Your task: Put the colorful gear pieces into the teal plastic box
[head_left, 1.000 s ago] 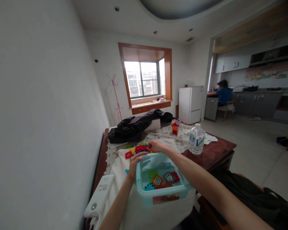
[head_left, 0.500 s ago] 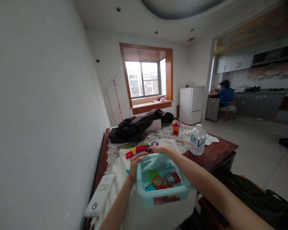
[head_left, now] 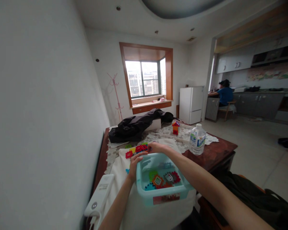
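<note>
The person's left hand (head_left: 135, 164) rests with its fingers curled over the far left rim of a pale blue plastic bin (head_left: 161, 195), apparently steadying it on the white cloth (head_left: 120, 166) that covers this end of the table (head_left: 216, 150). The right hand (head_left: 156, 147) reaches past the bin's far edge to a loose heap of interlocking plastic blocks (head_left: 138, 149) in red, yellow, green and blue; it lies on or just against them, and from here I cannot tell whether the fingers have closed on a piece. The two hands sit close together at the back of the bin.

Inside the bin lie more blocks (head_left: 162, 180), some with small window panels, so the bin seems to serve as their container. A little finished house of blocks (head_left: 175, 127) stands farther along the lace runner, beside a clear water bottle (head_left: 197, 139). The bottle's blue and green label is too small to read, and so is the red sticker on the bin's front wall. A white power strip (head_left: 99, 195) lies at the near left edge, a black garment (head_left: 136, 126) is heaped at the far end, and another person (head_left: 224, 95) sits off in the kitchen.
</note>
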### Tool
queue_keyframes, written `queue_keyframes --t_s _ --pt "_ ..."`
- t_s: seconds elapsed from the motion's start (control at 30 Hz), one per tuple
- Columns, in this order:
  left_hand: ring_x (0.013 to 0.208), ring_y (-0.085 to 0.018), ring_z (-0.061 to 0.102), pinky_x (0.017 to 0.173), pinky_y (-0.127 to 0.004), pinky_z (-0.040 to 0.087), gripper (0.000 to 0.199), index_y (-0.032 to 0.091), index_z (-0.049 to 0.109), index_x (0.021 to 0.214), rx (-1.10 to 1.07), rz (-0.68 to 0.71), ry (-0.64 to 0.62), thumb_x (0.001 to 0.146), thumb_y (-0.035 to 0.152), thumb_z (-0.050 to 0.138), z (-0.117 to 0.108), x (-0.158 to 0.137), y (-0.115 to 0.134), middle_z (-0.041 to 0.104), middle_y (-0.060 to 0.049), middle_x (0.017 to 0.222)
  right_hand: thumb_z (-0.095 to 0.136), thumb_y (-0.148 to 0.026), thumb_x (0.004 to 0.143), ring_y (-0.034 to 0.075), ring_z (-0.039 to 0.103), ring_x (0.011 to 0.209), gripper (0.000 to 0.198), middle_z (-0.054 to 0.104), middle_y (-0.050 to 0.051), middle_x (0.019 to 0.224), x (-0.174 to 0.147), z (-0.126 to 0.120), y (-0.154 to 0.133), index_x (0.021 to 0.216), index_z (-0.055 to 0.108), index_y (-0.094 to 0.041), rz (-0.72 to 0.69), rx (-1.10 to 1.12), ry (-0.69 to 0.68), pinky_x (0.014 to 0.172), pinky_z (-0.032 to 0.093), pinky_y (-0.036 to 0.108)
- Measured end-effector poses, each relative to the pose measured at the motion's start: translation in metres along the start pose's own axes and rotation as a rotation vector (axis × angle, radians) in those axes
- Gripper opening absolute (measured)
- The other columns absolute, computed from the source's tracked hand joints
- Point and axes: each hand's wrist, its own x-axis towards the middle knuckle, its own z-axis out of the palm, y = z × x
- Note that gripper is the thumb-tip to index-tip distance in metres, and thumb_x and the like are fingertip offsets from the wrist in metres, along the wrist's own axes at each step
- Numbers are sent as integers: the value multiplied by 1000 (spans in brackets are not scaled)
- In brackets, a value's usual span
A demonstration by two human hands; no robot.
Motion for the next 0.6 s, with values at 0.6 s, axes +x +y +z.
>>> queue_keyframes --t_s 0.6 --pt "100 -34 74 84 -37 59 47 14 87 102 3 0 -20 71 48 80 2 -1 3 81 -12 94 81 -13 78 17 68 80 12 74 -2 81 14 1 15 87 80 -22 -105 48 -185 74 54 24"
